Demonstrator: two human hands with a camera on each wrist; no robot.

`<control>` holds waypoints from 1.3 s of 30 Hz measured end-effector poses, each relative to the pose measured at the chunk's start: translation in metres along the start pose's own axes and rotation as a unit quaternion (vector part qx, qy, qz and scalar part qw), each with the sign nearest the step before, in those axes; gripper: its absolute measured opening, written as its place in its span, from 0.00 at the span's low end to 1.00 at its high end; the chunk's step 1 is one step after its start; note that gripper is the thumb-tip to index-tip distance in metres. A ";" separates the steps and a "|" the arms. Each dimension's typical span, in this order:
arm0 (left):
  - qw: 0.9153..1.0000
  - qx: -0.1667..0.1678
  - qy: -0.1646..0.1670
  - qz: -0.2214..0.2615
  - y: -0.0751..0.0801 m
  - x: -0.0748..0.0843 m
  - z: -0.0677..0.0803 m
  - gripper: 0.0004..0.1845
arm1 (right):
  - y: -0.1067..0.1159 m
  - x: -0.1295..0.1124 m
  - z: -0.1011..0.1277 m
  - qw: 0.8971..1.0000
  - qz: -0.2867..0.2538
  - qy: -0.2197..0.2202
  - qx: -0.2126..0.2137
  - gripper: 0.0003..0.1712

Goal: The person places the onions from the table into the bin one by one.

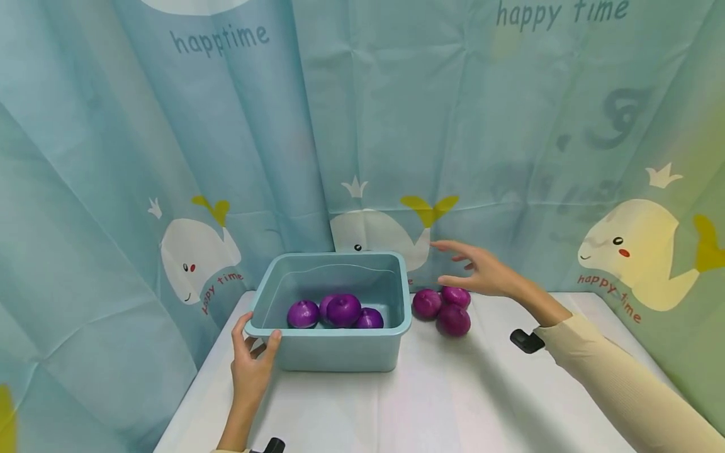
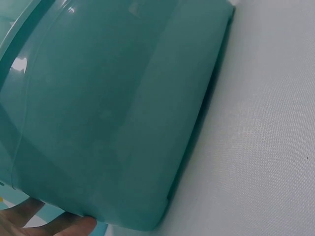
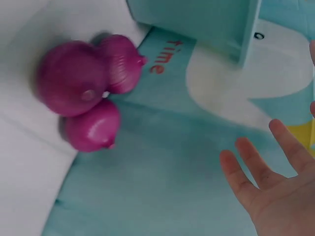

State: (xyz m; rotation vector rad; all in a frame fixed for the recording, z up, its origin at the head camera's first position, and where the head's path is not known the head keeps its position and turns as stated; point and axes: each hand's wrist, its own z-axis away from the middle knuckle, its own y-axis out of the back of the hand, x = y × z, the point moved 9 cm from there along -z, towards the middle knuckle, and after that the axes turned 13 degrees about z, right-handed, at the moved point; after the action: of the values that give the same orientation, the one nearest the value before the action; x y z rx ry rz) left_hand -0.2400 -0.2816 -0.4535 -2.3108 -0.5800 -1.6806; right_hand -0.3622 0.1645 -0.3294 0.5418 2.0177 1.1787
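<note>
1. Bin (image 1: 340, 353): plain pale blue-teal, a deeper green-teal in the left wrist view, with small white highlights.
2. Inner onions (image 1: 343, 311): deep violet, glossed with pale highlights.
3. Outer onions (image 1: 454, 321): redder, magenta-purple; one shows faint fine lines in the right wrist view.
4. Table (image 1: 340, 412): white, finely grained in the left wrist view.
5. Curtain (image 1: 385, 126): light blue, yellow-green toward the right edge, with a repeating whale print.
6. Whales (image 1: 634, 229): white to cream, with mustard-yellow tail fins (image 1: 429, 212), red cheeks, dark eyes and white crowns (image 1: 663, 177).
7. Upper lettering (image 1: 562, 12): grey-blue.
8. Lower lettering (image 1: 609, 298): red.
9. Sleeve (image 1: 617, 371): plain cream.
10. Wrist camera (image 1: 527, 341): black.
</note>
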 end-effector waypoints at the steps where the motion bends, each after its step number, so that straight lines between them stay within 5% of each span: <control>1: 1.000 0.000 0.001 0.002 0.000 0.000 0.000 0.38 | -0.001 0.004 0.003 1.000 -0.004 -0.005 0.000 0.43; 15: 1.000 -0.004 -0.002 0.000 0.000 0.002 0.001 0.39 | -0.020 0.043 0.032 0.998 -0.015 -0.058 -0.001 0.42; 28: 1.000 -0.006 -0.007 0.003 -0.001 0.001 0.000 0.40 | -0.067 0.070 0.057 0.995 -0.074 -0.058 -0.017 0.38; 34: 1.000 -0.010 -0.002 0.009 -0.002 0.000 -0.001 0.41 | -0.088 0.073 0.061 0.995 -0.096 -0.026 -0.014 0.35; 39: 1.000 -0.013 0.003 0.015 -0.003 0.000 -0.001 0.40 | -0.101 0.081 0.067 0.995 -0.087 -0.046 -0.022 0.35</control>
State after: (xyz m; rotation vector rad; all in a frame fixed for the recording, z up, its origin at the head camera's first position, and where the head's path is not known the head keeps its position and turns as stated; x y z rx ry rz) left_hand -0.2421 -0.2795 -0.4537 -2.3189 -0.5221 -1.6916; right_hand -0.3632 0.2060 -0.4692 0.3823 1.9139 1.0701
